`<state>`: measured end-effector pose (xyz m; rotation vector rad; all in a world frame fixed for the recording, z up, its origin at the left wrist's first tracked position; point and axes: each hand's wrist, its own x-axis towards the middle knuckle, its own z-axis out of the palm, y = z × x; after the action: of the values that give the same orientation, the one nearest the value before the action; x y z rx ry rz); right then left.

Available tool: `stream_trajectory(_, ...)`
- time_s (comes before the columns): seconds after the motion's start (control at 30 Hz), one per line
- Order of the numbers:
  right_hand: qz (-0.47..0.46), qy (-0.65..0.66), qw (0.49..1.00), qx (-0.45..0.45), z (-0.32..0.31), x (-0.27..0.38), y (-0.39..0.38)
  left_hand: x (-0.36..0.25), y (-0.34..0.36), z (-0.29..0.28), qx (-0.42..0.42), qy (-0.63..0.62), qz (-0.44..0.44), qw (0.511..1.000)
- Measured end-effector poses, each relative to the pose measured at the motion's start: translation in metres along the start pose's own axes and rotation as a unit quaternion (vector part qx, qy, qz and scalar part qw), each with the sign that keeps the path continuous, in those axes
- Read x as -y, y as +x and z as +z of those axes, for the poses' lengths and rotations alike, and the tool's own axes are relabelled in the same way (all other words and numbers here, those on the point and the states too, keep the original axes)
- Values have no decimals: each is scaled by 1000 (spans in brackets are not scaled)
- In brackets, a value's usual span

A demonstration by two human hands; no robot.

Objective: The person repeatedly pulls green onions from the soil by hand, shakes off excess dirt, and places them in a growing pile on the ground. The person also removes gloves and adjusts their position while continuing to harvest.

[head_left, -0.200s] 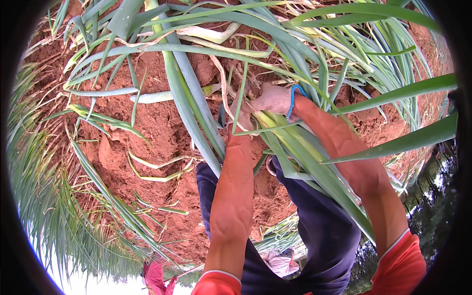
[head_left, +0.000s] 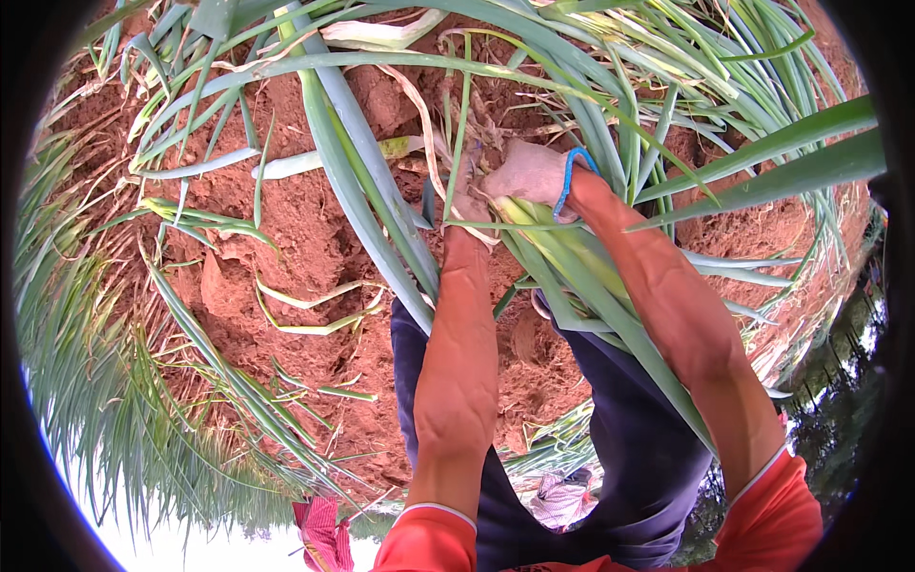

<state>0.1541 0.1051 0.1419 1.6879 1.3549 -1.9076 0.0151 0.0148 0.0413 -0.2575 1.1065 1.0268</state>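
Observation:
My right hand [head_left: 526, 177], in a pale, dirty glove with a blue cuff, is closed round a bundle of green onions [head_left: 569, 265]. Their long leaves run back under my right forearm toward my leg. Right beside it, my left hand [head_left: 468, 194], also in a pale glove, reaches down at the near ends of the plants. A thin dry leaf [head_left: 417, 107] and a green blade cross in front of it, and its fingers are hidden. Soil-coloured roots or stalks show just beyond both hands.
Loose green onions [head_left: 681, 67] lie heaped at the far right, and long leaves [head_left: 367, 181] cross to the left of my hands. Reddish clods of soil [head_left: 315, 229] spread around. Standing onion rows [head_left: 114, 400] line the left. Pink checked cloth [head_left: 322, 534] shows behind.
The whole view has shifted a little, with the far leaves sitting higher in the picture. Both hands stay together at the plants, and my right hand keeps its hold.

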Motion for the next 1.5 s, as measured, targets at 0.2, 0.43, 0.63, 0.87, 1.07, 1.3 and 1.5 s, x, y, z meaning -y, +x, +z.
stream_trajectory(0.2,38,87,995,-13,47,7,-71,-45,-113,24,30,53,-116,991)
stream_trajectory(0.43,-7,7,1000,-4,13,46,-215,-52,-227,103,7,60,-148,987)
stream_trajectory(0.63,6,267,964,-20,-33,54,-397,-36,-365,230,29,21,-196,980)
stream_trajectory(0.87,12,421,898,-132,-107,67,-609,14,-486,388,79,117,-302,943)
stream_trajectory(1.07,57,295,911,-282,-149,-41,-809,115,-608,535,300,199,-333,871)
stream_trajectory(1.3,336,-82,817,-462,-299,-237,-930,166,-576,622,437,602,-77,664)
stream_trajectory(1.5,204,-10,825,-526,-240,-209,-758,24,-475,380,361,477,-317,736)
